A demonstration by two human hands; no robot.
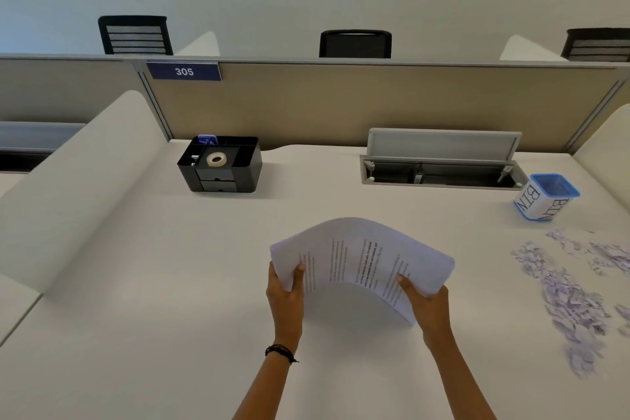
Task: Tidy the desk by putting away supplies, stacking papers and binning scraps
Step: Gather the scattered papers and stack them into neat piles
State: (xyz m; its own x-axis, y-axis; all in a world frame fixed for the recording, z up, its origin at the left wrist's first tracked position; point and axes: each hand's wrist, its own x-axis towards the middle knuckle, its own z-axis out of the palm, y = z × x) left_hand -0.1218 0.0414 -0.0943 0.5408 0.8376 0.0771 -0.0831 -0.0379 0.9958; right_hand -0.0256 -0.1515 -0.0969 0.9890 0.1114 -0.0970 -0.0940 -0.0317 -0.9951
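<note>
- The stack of papers [361, 259] arches above the desk [170, 283], held at both side edges.
- Left hand [285, 293] pinches its 9 o'clock edge.
- Right hand [428, 300] pinches its 3 o'clock edge.
- Paper scraps [572, 297] lie at 3 o'clock.

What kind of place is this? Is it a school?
It looks more like a shared office: a divider panel carries a number sign reading 305, black office chairs stand behind it, and a desk organizer holds tape.

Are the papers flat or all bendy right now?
Bent. The papers arch up in the middle, while the left hand and right hand grip their two ends.
</note>
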